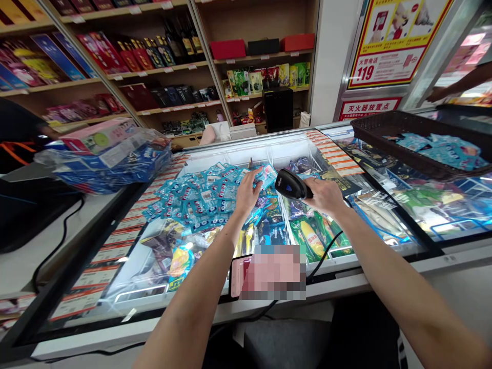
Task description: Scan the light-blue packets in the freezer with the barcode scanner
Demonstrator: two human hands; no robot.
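My right hand (326,195) is wrapped round the handle of a black barcode scanner (291,184), whose head points left. Just left of the scanner, my left hand (247,193) holds a small light-blue packet (268,176) between thumb and fingers. Under and beside that hand, a wide spread of similar blue packets (207,197) lies on the glass top of a chest freezer (126,274). Some of them show white barcode labels. The scanner's black cable (326,251) runs down from behind my right hand towards the freezer's front edge.
A phone (240,277), partly blurred out, lies at the front edge. A brown basket (418,156) with blue packets stands at the right. Plastic-wrapped boxes (111,154) sit at the left. Goods shelves (169,77) stand behind. Another person's arm (461,82) shows far right.
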